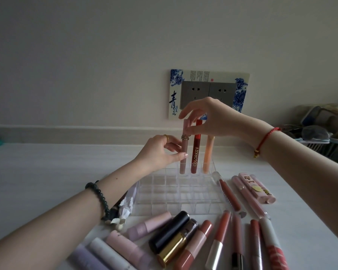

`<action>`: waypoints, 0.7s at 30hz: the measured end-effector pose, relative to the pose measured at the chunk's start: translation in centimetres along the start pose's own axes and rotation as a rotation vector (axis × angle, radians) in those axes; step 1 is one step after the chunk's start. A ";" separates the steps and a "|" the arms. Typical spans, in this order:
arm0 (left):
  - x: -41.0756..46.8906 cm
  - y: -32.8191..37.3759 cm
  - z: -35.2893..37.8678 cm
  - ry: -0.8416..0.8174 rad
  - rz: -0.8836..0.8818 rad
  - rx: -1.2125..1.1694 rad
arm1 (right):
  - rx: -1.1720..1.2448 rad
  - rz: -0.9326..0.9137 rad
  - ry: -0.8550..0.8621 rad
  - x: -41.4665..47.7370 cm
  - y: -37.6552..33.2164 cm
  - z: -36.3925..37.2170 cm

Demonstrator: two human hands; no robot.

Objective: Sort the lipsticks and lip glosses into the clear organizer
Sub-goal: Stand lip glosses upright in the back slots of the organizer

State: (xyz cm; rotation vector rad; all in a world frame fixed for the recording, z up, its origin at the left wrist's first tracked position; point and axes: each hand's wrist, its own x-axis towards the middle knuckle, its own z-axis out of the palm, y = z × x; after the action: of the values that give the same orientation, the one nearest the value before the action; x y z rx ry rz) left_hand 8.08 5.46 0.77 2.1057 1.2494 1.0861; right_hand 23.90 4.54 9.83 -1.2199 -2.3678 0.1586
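Both arms reach forward over the white table point(47, 172), the left hand point(160, 151) pinching the lower body and the right hand point(209, 117) the cap of a tall dusty-pink lip gloss tube point(184, 152) standing in the back row of the clear gridded acrylic organizer point(176, 190), beside an upright dark red gloss tube point(195, 152) and a peach one point(208, 152).

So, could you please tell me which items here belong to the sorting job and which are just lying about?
Part of the job:
- clear organizer
- pink gloss, held by left hand and right hand
- red Colorkey gloss
- orange gloss
- loose lipsticks and glosses

Lying about:
- wall socket
- cluttered rack
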 end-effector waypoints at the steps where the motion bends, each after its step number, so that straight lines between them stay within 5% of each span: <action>1: -0.1 0.0 -0.1 0.000 0.004 -0.003 | -0.005 0.000 -0.001 -0.1 -0.1 -0.1; 7: -0.5 -0.1 -1.2 0.024 0.022 -0.012 | -0.021 -0.014 0.023 -0.5 -0.5 -0.6; 15: -2.4 -1.1 -7.5 0.151 0.020 -0.022 | -0.097 -0.115 0.261 -1.4 -3.0 -0.9; 21: -5.6 -3.3 -11.8 0.216 -0.044 0.013 | -0.092 -0.254 0.179 -1.8 -6.8 2.2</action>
State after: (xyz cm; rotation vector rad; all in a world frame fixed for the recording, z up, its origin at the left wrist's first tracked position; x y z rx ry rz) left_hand -4.71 2.04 3.11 2.0016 1.3979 1.3161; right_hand 18.72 -0.75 9.32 -0.9198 -2.3665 -0.1378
